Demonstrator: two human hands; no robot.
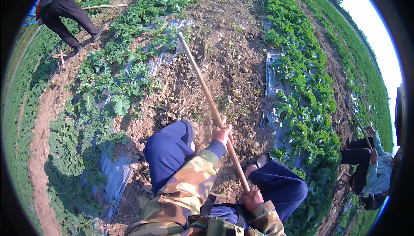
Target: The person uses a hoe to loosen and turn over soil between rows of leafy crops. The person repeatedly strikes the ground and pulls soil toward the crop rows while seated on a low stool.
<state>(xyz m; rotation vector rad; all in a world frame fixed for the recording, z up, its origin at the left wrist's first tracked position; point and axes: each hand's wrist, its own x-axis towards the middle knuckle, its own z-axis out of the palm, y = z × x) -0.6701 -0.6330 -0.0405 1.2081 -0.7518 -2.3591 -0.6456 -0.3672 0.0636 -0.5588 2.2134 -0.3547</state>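
A hoe (203,85) with a long wooden handle reaches away from me over the bare soil. My left hand (222,134) grips the handle around its middle, ahead of my knees. Near the handle's rear end, close to my lap, my right hand (251,199) is closed around it. The hoe's metal blade (179,47) is at the far end, beside the plastic mulch film (161,59); whether it touches the ground I cannot tell.
Rows of curly leafy plants, seemingly kale, grow on the left (93,84) and right (300,84) in plastic film. Clods and small weeds cover the soil (226,58) between them. One person (64,9) stands upper left; another person (372,161) sits at right holding a long-handled tool.
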